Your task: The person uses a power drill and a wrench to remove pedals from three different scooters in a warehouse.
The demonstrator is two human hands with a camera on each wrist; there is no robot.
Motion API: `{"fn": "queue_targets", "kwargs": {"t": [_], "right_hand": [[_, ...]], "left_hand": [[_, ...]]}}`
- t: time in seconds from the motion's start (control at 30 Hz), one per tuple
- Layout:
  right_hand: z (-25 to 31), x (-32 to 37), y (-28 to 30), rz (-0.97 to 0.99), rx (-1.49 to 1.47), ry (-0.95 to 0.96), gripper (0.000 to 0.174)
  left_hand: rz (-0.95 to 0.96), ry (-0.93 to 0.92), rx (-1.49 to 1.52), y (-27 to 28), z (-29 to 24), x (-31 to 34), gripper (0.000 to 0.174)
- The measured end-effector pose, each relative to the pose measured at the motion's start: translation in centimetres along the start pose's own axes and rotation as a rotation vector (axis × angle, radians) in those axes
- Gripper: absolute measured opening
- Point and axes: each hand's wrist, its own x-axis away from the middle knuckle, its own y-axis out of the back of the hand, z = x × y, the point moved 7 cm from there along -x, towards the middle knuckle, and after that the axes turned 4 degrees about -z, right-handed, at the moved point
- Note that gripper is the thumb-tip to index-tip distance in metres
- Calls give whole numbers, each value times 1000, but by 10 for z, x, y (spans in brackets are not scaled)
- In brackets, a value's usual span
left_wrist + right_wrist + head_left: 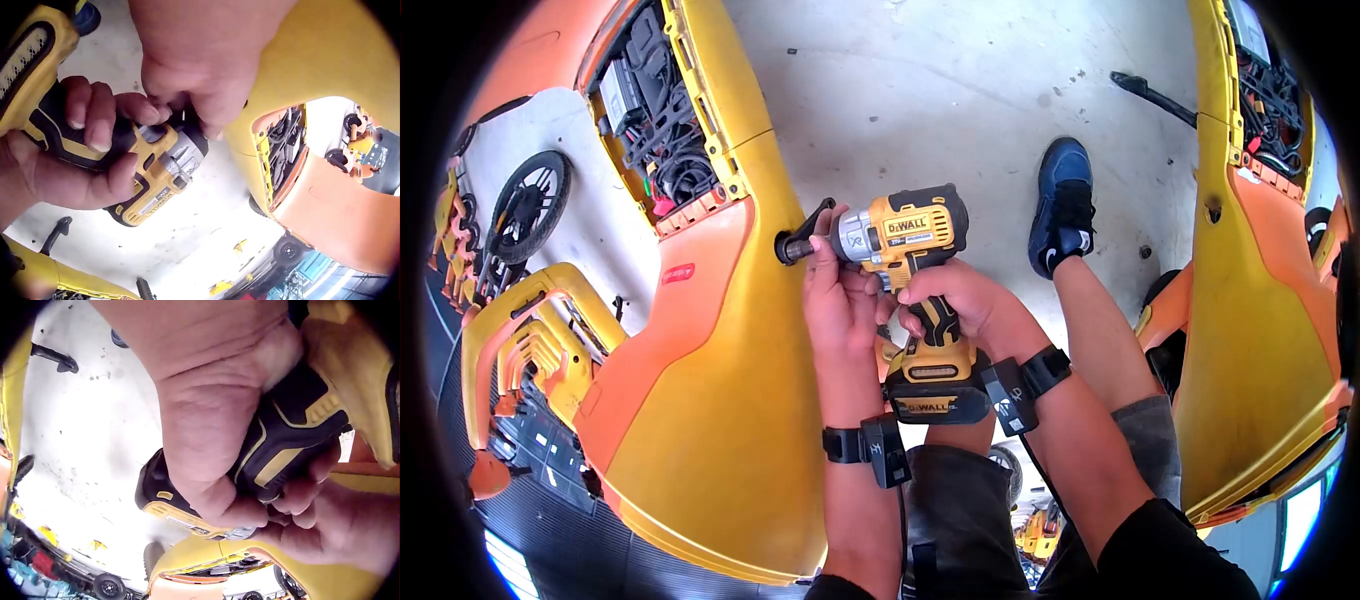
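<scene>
A yellow and black DeWalt power driver (915,225) lies across the middle of the head view, its battery toward the person. The right hand (955,295) grips its black handle, fingers wrapped round it; in the right wrist view the thumb side of this hand (209,425) covers part of the tool. At the driver's nose, the left hand (845,290) pinches the metal socket (799,249) between thumb and fingers. The socket's end meets a round black piece with a short arm (785,247), beside the yellow body panel (750,400). In the left wrist view, the left hand (194,62) hides the socket.
Yellow and orange vehicle bodies stand left and right (1250,340), with cables (670,150) in an open bay. A spoked black wheel (530,205) and yellow frames (550,340) are farther left. The person's shoe (1062,205) rests on the pale floor (960,90).
</scene>
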Motion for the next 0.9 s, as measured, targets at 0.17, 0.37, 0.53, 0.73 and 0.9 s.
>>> {"fn": "queue_targets", "kwargs": {"t": [0.17,0.37,0.53,0.73,0.9], "right_hand": [[1,-5,9,-81,20,-21,25],[11,-2,0,-24,86,-22,22],[6,1,-2,-24,78,-33,20],[7,6,-1,-70,125,-59,21],[18,6,-16,23,116,-30,23]], "left_hand": [[38,59,-18,0,3,-3,46],[-32,11,39,-1,4,-6,45],[-58,19,78,16,12,4,47],[-10,6,29,43,22,9,36],[-222,-67,-397,38,24,-51,52]]}}
